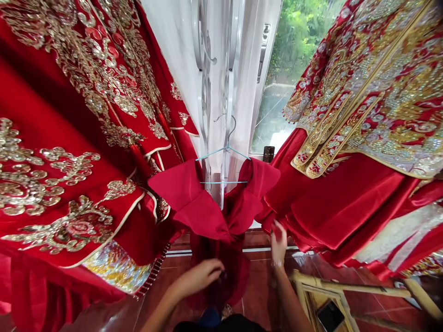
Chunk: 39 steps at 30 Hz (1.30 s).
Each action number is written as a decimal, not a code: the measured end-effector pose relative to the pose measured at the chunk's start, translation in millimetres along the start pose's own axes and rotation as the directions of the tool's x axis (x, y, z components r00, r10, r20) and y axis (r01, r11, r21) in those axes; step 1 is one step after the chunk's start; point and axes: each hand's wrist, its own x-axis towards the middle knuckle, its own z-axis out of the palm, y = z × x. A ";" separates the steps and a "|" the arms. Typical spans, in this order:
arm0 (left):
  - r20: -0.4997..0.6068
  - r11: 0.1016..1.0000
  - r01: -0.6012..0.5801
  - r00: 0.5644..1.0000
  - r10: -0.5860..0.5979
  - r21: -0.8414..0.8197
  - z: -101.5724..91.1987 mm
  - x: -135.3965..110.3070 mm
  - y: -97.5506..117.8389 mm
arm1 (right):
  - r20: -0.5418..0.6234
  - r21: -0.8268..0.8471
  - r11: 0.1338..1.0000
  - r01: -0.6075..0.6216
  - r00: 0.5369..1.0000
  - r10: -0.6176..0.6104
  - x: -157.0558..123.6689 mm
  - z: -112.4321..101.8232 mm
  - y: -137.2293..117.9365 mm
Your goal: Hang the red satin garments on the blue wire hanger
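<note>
A deep red satin garment [211,212] hangs from a pale blue wire hanger [223,157] straight ahead of me, its wide collar or sleeve flaps spread out and its lower part falling toward my hands. My left hand [198,277] is curled around the dark red cloth low on this garment. My right hand [278,244] is raised at the edge of the red cloth, with its fingertips pinched on a small red piece. Heavy shadow hides the exact grip.
Red robes with dense gold embroidery hang on both sides, one at left [69,138] and one at right [367,101]. A bamboo chair [339,288] holding a black phone [330,316] stands at lower right. Behind are a white curtain [173,55], a window [294,60], a dark bottle [268,153] and red tile flooring [258,295].
</note>
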 end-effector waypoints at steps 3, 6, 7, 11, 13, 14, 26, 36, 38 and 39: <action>-0.369 0.993 -0.115 0.924 0.098 -0.023 -73.1 15.1 54.7 | -0.576 0.160 0.985 0.071 0.817 0.035 52.2 -41.4 -40.3; -0.840 0.949 0.203 0.533 0.101 0.243 -130.7 36.5 94.8 | -0.623 0.056 0.989 0.136 0.779 -0.072 98.4 -82.5 -93.7; -0.883 0.910 0.320 0.461 0.092 0.262 -141.6 45.7 99.5 | -0.578 0.044 0.993 0.106 0.814 -0.061 109.9 -90.1 -108.0; -0.890 0.845 0.467 0.455 0.021 0.259 -154.1 72.5 84.7 | -0.414 0.103 0.995 -0.016 0.908 0.057 133.9 -93.2 -123.5; -0.883 0.848 0.461 0.469 0.017 0.261 -155.3 72.2 72.5 | -0.375 0.101 0.995 0.019 0.927 0.020 137.4 -91.2 -111.2; -0.879 0.847 0.456 0.476 0.026 0.272 -157.1 69.1 67.9 | -0.355 0.083 0.995 0.049 0.935 -0.017 138.6 -91.8 -103.5; -0.821 0.795 0.471 0.568 0.057 0.382 -189.3 50.3 41.7 | -0.314 -0.114 0.991 0.073 0.943 -0.106 141.4 -125.2 -79.8; -0.821 0.780 0.475 0.564 0.087 0.409 -190.7 72.1 29.0 | -0.485 -0.185 0.976 -0.111 0.875 0.008 122.7 -101.7 -107.1; -0.820 0.794 0.442 0.561 0.117 0.416 -194.4 73.9 27.4 | -0.491 -0.200 0.968 -0.153 0.871 0.037 121.3 -99.9 -111.9; -0.814 0.800 0.427 0.567 0.126 0.422 -197.6 73.3 27.0 | -0.475 -0.215 0.960 -0.177 0.878 0.056 120.4 -101.4 -114.2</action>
